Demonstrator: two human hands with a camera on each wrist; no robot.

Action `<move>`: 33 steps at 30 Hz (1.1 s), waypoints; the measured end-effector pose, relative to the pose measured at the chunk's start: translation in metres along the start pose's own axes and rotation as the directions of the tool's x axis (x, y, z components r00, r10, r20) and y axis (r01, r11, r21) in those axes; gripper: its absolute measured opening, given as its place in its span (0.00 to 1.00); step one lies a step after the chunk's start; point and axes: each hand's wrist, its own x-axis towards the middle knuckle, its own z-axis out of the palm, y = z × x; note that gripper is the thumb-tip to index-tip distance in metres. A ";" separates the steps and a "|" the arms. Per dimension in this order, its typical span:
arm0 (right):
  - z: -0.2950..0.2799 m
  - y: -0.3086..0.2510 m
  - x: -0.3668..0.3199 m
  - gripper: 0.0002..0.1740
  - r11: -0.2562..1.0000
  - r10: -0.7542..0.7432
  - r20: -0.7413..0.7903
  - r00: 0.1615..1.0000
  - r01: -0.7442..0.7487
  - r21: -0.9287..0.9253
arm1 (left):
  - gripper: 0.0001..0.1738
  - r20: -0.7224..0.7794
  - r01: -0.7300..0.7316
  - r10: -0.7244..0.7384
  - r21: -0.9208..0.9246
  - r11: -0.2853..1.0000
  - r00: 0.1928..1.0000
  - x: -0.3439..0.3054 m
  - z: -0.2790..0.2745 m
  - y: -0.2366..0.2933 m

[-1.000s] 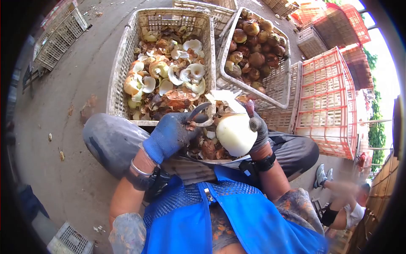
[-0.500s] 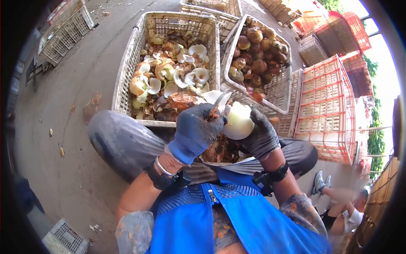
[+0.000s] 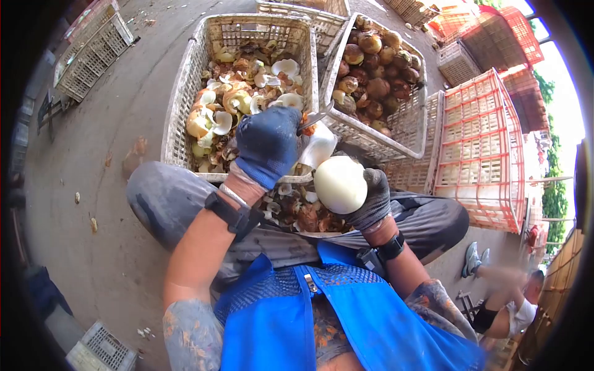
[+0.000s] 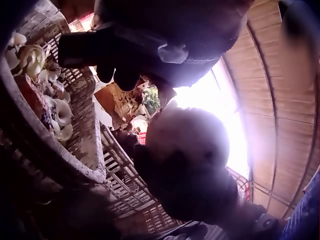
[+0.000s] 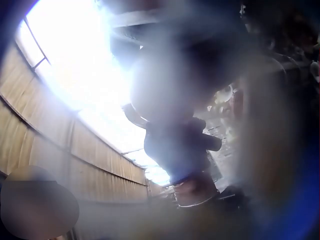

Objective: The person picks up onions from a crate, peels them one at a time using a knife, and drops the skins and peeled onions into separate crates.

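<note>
My left hand (image 3: 266, 145), in a blue work glove with dark palm coating, grips a small knife (image 3: 317, 116) above the near edge of the peel crate. A pale, thick onion peel (image 3: 318, 147) with a brown dry bit hangs at the same hand's fingers. To the right, over my lap, my gloved right hand (image 3: 375, 198) holds a smooth white peeled onion (image 3: 340, 184) from its right side. The left wrist view shows that onion (image 4: 187, 135) apart from the left hand (image 4: 165, 45). The right wrist view is blurred and glary.
A crate (image 3: 172, 133) of onion peels stands in front of my knees. Right of it, a tilted crate (image 3: 405, 141) holds brown unpeeled onions. More peels (image 3: 297, 210) lie between my legs. Stacked crates (image 3: 476, 151) with red netting rise at the right; another person (image 3: 516, 306) sits behind.
Half a second ago both hands met at the onion. The left hand has since moved up and left with knife and peel; the onion has come slightly nearer my lap.
</note>
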 end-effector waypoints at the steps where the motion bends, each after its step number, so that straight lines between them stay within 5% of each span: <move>1: 0.000 0.000 0.001 0.40 1.000 0.017 0.045 0.999 -0.016 -0.018 | 0.06 0.000 0.002 -0.002 0.007 1.000 1.000 0.005 -0.003 -0.004; 6: 0.009 -0.012 0.011 0.51 0.976 -0.041 0.216 0.975 0.085 -0.200 | 0.09 -0.036 -0.105 0.110 0.118 0.987 0.993 0.024 -0.033 -0.011; 10: 0.007 -0.001 0.020 0.44 0.996 -0.070 0.205 0.976 0.079 -0.039 | 0.16 -0.155 -0.160 0.178 0.123 0.979 0.972 0.035 -0.074 0.007; 12: 0.005 0.008 0.027 0.37 0.751 -0.248 0.283 0.926 0.369 -0.548 | 0.19 -0.149 -0.172 0.186 0.102 0.980 0.971 0.033 -0.087 0.010; 17: 0.012 0.003 0.026 0.33 0.939 -0.142 0.204 0.969 0.197 -0.281 | 0.23 -0.091 -0.257 0.277 0.183 0.949 0.957 0.043 -0.109 0.007; 19: 0.016 -0.002 0.029 0.32 0.986 -0.056 0.192 0.980 0.085 -0.146 | 0.18 -0.203 -0.245 0.259 0.090 0.965 0.944 0.056 -0.106 -0.004; 21: 0.016 -0.008 0.031 0.31 0.991 -0.043 0.189 0.981 0.065 -0.116 | 0.18 -0.129 -0.076 0.132 0.369 0.926 0.983 0.069 -0.103 -0.017; 23: 0.013 -0.011 0.023 0.32 0.998 -0.041 0.126 0.991 0.046 -0.038 | 0.15 -0.047 -0.196 0.231 0.385 0.902 0.972 0.065 -0.085 -0.034; 25: 0.016 -0.012 0.022 0.30 0.982 -0.141 0.127 0.982 0.155 -0.106 | 0.20 0.192 -0.188 0.125 0.353 0.916 0.973 0.039 -0.065 -0.029; 27: 0.009 -0.012 0.020 0.28 0.994 -0.109 0.078 0.991 0.111 -0.014 | 0.25 0.197 -0.180 0.159 0.093 0.979 0.967 0.018 -0.057 0.008; 29: 0.013 -0.007 0.020 0.26 0.991 -0.128 0.015 0.992 0.127 0.045 | 0.29 0.248 -0.228 0.210 0.045 0.973 0.946 0.006 -0.055 0.026; 31: 0.015 -0.001 0.021 0.27 0.858 -0.340 0.265 0.902 0.413 -0.306 | 0.30 0.269 -0.247 0.223 0.060 0.967 0.937 0.000 -0.045 0.027; 32: 0.012 0.001 0.023 0.27 0.860 -0.335 0.273 0.902 0.411 -0.304 | 0.30 0.290 -0.263 0.232 0.071 0.962 0.928 -0.004 -0.041 0.025; 33: 0.008 0.002 0.027 0.30 0.536 -0.336 0.273 0.902 0.421 -0.731 | 0.30 0.290 -0.262 0.229 0.081 0.962 0.929 -0.008 -0.036 0.020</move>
